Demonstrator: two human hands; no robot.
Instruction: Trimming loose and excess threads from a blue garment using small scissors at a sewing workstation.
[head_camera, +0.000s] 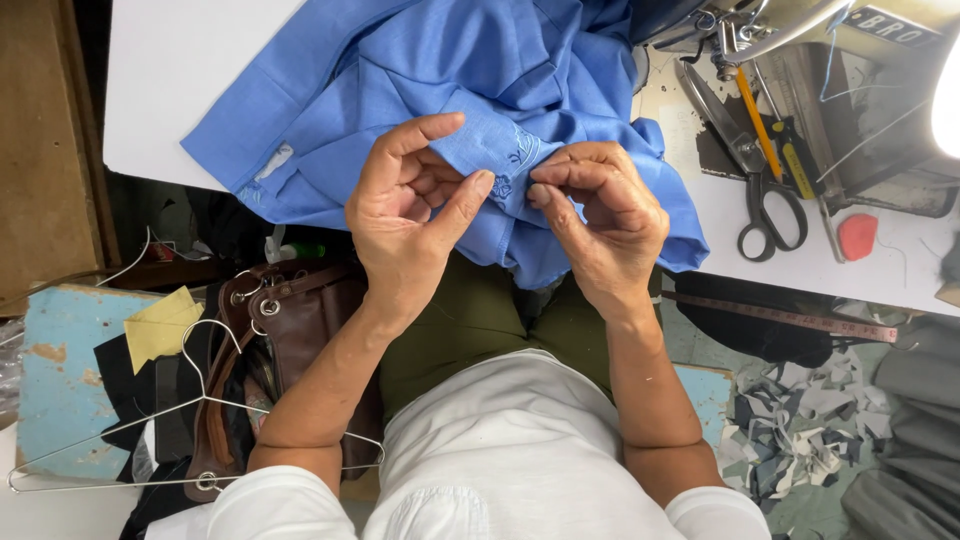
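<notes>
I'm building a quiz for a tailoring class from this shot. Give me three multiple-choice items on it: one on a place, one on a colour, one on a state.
1. Where do the scissors lie?
A. On the white table, right of the cloth
B. On the floor
C. In the brown bag

2. What colour is the cloth being worked?
A. Red
B. Blue
C. Yellow

3. How do the hands hold the cloth?
A. Flat palms pressing it
B. Both pinch its edge with the fingers
C. Neither touches it

Answers:
1 A: they rest on the white table beside the sewing machine.
2 B: the whole fabric is blue.
3 B: the left hand and the right hand each pinch the embroidered edge.
</notes>
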